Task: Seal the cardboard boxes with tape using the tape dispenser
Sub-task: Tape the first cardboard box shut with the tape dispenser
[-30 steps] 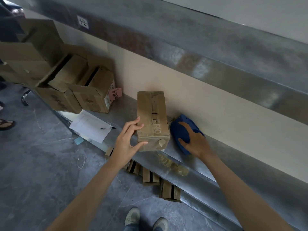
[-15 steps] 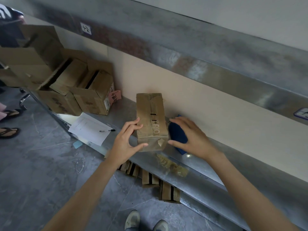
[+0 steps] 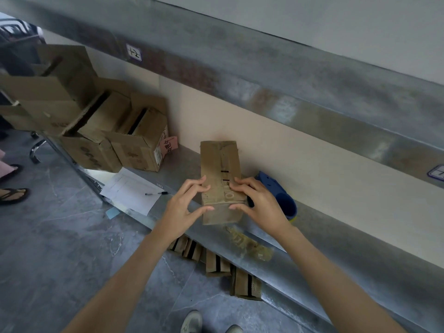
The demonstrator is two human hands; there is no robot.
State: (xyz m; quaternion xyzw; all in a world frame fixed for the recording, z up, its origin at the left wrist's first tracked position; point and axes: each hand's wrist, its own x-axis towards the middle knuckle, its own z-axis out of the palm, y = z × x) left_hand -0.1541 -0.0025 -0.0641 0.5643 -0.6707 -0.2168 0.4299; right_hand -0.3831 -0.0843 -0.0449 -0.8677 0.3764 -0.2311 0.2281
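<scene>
A small cardboard box [image 3: 219,164], a blue tape dispenser [image 3: 272,186] just right of it, a paper sheet [image 3: 129,193], open boxes [image 3: 139,150] at far left and crumpled tape [image 3: 249,246] are being supported by the metal shelf [image 3: 185,164].

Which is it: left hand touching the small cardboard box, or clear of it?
Touching. Head view: the left hand has its fingertips on the small cardboard box top, thumb against its near face.

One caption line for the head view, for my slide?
Left hand and right hand grip a small cardboard box on a metal shelf, blue tape dispenser beside it.
</scene>
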